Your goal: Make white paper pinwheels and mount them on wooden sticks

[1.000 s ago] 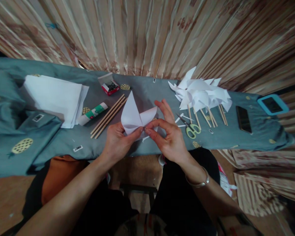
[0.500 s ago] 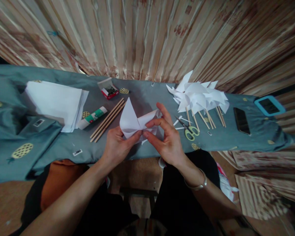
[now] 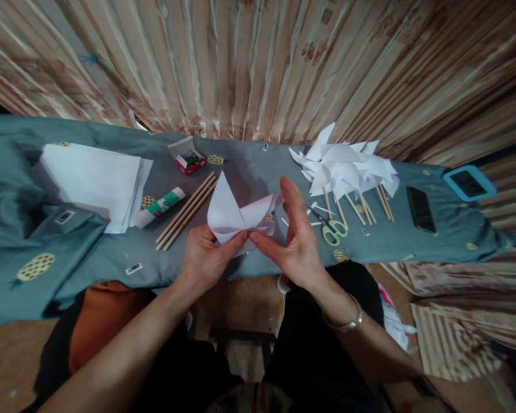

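A folded white paper pinwheel (image 3: 226, 209) is held over the table edge, one pointed blade standing up and its right side curled over. My left hand (image 3: 206, 252) grips it from the lower left, the thumb pressed on its centre and the other fingers hidden beneath. My right hand (image 3: 298, 246) is at its right side with the fingers raised and spread from the thumb. That thumb's tip touches the paper beside my left thumb. Right of this hand lie green-handled scissors (image 3: 333, 230) and thin paper strips (image 3: 317, 207).
On the teal cloth (image 3: 245, 158) are a paper stack (image 3: 90, 180), a glue stick (image 3: 169, 201), wooden sticks (image 3: 188, 211) and an open red box of pins (image 3: 190, 160). Finished pinwheels (image 3: 348, 166) lie right, by a phone (image 3: 421, 209) and a blue-framed device (image 3: 469, 182). A curtain (image 3: 241, 69) hangs behind.
My right fingers have lifted off the curled paper and straightened upward, leaving the thumb at the centre. My left hand keeps its grip on the pinwheel.
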A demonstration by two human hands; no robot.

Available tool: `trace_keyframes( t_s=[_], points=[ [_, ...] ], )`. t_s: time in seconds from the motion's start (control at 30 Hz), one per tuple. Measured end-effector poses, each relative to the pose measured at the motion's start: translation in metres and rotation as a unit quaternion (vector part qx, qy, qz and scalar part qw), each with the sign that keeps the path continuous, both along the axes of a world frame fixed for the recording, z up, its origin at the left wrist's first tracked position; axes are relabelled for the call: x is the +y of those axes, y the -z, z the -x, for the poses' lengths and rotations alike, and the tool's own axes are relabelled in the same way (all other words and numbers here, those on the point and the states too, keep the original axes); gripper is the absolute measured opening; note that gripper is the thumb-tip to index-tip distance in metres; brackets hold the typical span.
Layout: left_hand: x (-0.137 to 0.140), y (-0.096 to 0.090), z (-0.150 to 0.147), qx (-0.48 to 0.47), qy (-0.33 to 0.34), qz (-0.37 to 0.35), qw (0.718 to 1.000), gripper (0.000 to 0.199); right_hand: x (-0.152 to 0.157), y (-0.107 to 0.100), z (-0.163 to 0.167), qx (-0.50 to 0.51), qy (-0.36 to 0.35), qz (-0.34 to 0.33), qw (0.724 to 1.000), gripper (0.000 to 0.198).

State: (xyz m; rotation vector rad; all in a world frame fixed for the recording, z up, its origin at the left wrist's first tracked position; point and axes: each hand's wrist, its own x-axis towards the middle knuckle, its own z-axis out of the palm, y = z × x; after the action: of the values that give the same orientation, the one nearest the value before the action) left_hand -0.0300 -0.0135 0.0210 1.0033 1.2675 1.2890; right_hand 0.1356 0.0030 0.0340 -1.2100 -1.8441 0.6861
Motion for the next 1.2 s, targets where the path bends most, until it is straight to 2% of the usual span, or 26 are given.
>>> trace_keyframes(
  t_s=[0.17,0.4,0.73,1.03,1.2],
  points=[
    [-0.001,0.000,0.001,0.005,0.008,-0.014,1.000,0.025,0.003,-0.008,-0.005,-0.024,-0.021,-0.012,0.999,0.091],
    [-0.003,0.003,0.002,0.028,0.016,-0.028,0.999,0.022,0.004,-0.016,-0.010,-0.060,-0.044,-0.007,0.997,0.082],
    [-0.003,0.003,0.004,0.111,0.021,-0.058,0.992,0.023,0.004,-0.018,-0.013,-0.105,-0.058,-0.031,0.992,0.073],
    [-0.004,0.001,0.004,0.106,0.031,-0.065,0.992,0.020,0.004,-0.021,-0.015,-0.090,-0.049,-0.039,0.994,0.079],
    [-0.005,0.000,0.004,0.114,0.032,-0.066,0.991,0.022,0.004,-0.023,-0.017,-0.111,-0.050,-0.065,0.990,0.085]
  ],
)
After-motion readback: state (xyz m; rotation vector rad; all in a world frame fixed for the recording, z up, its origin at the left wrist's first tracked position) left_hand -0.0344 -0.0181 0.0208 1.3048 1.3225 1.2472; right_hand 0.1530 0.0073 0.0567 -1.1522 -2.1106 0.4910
